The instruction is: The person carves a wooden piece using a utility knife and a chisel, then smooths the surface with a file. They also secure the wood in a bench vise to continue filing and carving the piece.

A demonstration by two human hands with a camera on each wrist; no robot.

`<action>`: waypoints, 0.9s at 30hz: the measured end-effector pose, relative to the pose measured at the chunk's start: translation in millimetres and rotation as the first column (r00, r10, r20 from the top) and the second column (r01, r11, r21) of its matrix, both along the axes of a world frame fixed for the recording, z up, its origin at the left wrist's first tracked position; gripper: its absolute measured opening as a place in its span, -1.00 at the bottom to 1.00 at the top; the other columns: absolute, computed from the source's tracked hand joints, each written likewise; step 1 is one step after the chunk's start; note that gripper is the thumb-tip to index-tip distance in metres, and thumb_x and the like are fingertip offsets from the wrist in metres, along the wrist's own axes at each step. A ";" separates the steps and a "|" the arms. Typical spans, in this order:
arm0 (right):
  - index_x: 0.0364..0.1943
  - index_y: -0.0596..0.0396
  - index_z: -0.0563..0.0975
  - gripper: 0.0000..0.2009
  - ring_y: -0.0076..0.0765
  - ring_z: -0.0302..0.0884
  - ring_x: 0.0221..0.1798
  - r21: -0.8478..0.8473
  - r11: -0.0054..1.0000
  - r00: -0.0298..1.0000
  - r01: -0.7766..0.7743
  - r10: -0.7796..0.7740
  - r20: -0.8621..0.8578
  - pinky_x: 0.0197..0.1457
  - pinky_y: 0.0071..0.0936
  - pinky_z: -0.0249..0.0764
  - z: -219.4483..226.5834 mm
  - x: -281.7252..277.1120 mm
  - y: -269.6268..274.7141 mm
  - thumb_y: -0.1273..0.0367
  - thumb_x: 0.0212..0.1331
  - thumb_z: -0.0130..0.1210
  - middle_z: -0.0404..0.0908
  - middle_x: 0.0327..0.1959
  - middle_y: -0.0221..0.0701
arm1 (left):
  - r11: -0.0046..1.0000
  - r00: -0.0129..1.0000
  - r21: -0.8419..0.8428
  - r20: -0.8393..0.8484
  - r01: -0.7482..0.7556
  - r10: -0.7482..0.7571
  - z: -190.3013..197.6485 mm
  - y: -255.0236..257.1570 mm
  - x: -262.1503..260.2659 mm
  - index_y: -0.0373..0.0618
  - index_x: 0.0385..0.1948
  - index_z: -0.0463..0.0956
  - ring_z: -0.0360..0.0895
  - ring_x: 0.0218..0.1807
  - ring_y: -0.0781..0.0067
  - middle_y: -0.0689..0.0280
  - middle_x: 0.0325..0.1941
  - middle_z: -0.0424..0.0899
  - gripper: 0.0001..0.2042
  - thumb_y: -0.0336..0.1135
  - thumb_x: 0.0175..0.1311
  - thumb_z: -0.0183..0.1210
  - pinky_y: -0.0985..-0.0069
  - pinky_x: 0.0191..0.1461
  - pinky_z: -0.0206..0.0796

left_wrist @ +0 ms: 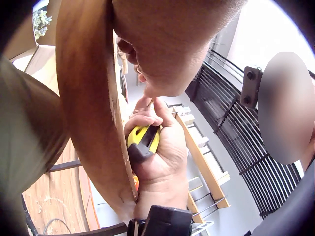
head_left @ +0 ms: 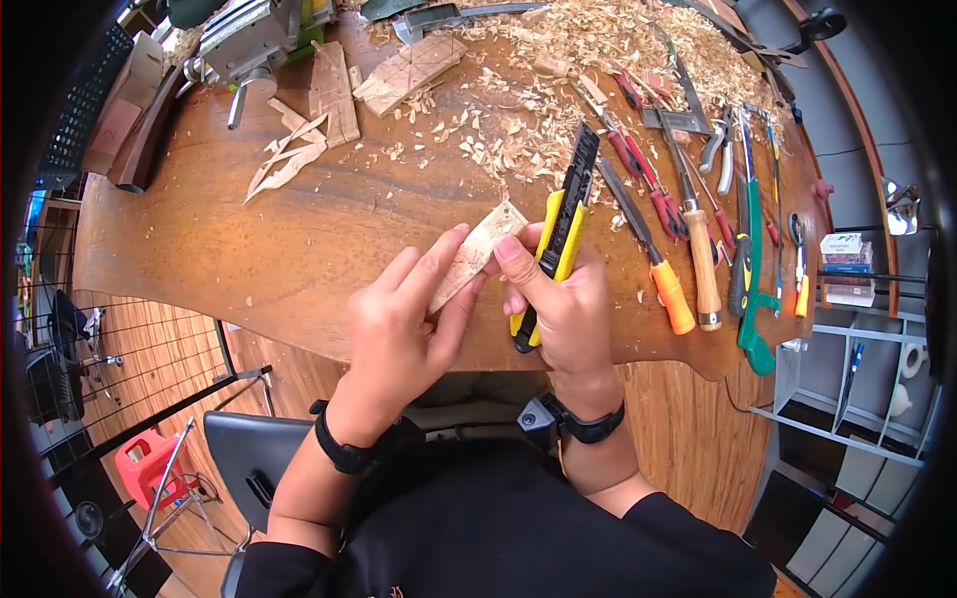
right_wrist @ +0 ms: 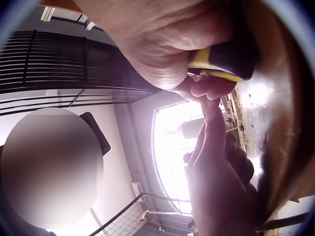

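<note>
My left hand [head_left: 394, 317] grips a small flat piece of wood [head_left: 480, 245] between fingers and thumb, above the front edge of the workbench. The piece slants up to the right and has a small hole near its far end. A yellow and black utility knife [head_left: 570, 204] is in my right hand [head_left: 578, 314], its dark blade end pointing up and away. My right thumb lies at the wood's right end. The left wrist view shows the knife's black butt [left_wrist: 141, 151] in the right palm; the right wrist view shows both hands' fingertips meeting, with the wood hidden.
Wood shavings [head_left: 618, 40] heap at the back of the workbench [head_left: 199, 239]. Chisels, pliers [head_left: 726, 149], a green-handled saw [head_left: 755, 249] and other tools lie on the right. Wood offcuts [head_left: 409, 75] and a metal vise [head_left: 249, 45] stand at the back left.
</note>
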State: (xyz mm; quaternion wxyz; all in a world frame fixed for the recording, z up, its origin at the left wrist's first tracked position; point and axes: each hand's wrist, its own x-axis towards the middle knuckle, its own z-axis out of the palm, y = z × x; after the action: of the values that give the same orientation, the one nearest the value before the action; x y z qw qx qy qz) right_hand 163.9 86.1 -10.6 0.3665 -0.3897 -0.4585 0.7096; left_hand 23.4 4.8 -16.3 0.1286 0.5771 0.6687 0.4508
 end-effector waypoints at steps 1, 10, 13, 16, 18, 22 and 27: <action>-0.24 0.22 0.60 -0.77 -0.67 0.47 -0.53 -0.004 1.000 1.000 -0.003 0.003 0.011 -0.46 -0.68 0.36 -1.0 0.8 0.9 0.30 0.29 0.31 0.63 -0.47 -0.45 | 1.000 1.000 0.022 -0.024 0.001 0.000 -0.2 -0.4 0.5 -0.16 0.15 0.57 0.45 -0.62 0.30 0.23 -0.52 0.46 -0.56 -0.43 0.18 0.33 0.39 -0.53 0.32; -0.22 0.19 0.59 -0.77 -0.66 0.47 -0.51 -0.108 0.992 0.998 -0.060 0.057 -0.027 -0.42 -0.69 0.37 2.0 5.0 5.5 0.29 0.28 0.32 0.65 -0.43 -0.41 | 0.993 0.957 0.105 -0.275 -0.062 0.089 -5.4 -5.2 6.0 -0.14 0.19 0.56 0.44 -0.62 0.31 0.28 -0.50 0.45 -0.48 -0.46 0.09 0.37 0.41 -0.54 0.31; -0.22 0.19 0.59 -0.77 -0.67 0.47 -0.51 -0.102 0.993 0.997 -0.068 0.070 0.014 -0.43 -0.70 0.37 2.4 5.5 5.6 0.30 0.28 0.32 0.65 -0.44 -0.41 | 0.991 0.951 0.118 -0.297 -0.058 0.091 -6.5 -4.8 5.4 -0.16 0.18 0.56 0.42 -0.63 0.31 0.28 -0.50 0.43 -0.50 -0.48 0.11 0.35 0.41 -0.53 0.31; -0.14 0.22 0.60 -0.76 -0.67 0.48 -0.49 -0.108 0.994 0.999 -0.036 0.034 -0.021 -0.42 -0.69 0.38 -0.3 5.1 5.7 0.31 0.29 0.30 0.67 -0.36 -0.39 | 0.989 0.983 0.086 -0.132 -0.116 0.127 1.7 -3.1 6.4 -0.24 0.15 0.57 0.51 -0.60 0.27 0.23 -0.49 0.53 -0.57 -0.45 0.19 0.33 0.40 -0.50 0.35; -0.09 0.23 0.59 -0.74 -0.67 0.48 -0.48 -0.080 0.997 1.000 -0.008 0.006 -0.017 -0.42 -0.69 0.39 6.5 0.3 3.6 0.32 0.29 0.30 0.69 -0.29 -0.37 | 0.991 0.994 0.107 -0.059 -0.086 0.092 -4.5 -1.5 1.4 -0.27 0.12 0.57 0.55 -0.57 0.24 0.19 -0.48 0.58 -0.60 -0.43 0.23 0.31 0.40 -0.48 0.37; 0.06 0.26 0.56 -0.67 -0.66 0.48 -0.45 -0.049 0.998 0.999 -0.026 0.024 -0.038 -0.41 -0.67 0.41 6.7 1.3 3.1 0.35 0.31 0.27 0.70 -0.13 -0.33 | 0.994 0.998 0.095 0.048 -0.051 0.046 -5.5 -3.7 1.5 -0.33 0.02 0.60 0.65 -0.51 0.18 0.08 -0.45 0.68 -0.70 -0.37 0.33 0.26 0.38 -0.44 0.42; 0.04 0.27 0.55 -0.67 -0.64 0.48 -0.48 -0.007 0.998 0.998 -0.058 0.058 -0.022 -0.44 -0.66 0.40 6.9 1.5 2.2 0.32 0.33 0.25 0.70 -0.20 -0.32 | 0.998 0.990 -0.037 0.128 -0.052 0.056 5.8 -6.2 1.5 -0.26 -0.09 0.64 0.61 -0.54 0.19 0.12 -0.48 0.64 -0.79 -0.39 0.31 0.27 0.40 -0.45 0.41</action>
State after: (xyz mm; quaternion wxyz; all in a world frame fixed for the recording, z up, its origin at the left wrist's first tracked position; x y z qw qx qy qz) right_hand 165.5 88.3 -3.6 0.3493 -0.3702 -0.4629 0.7257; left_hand 24.9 -1.4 -10.5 0.1689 0.5262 0.6818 0.4793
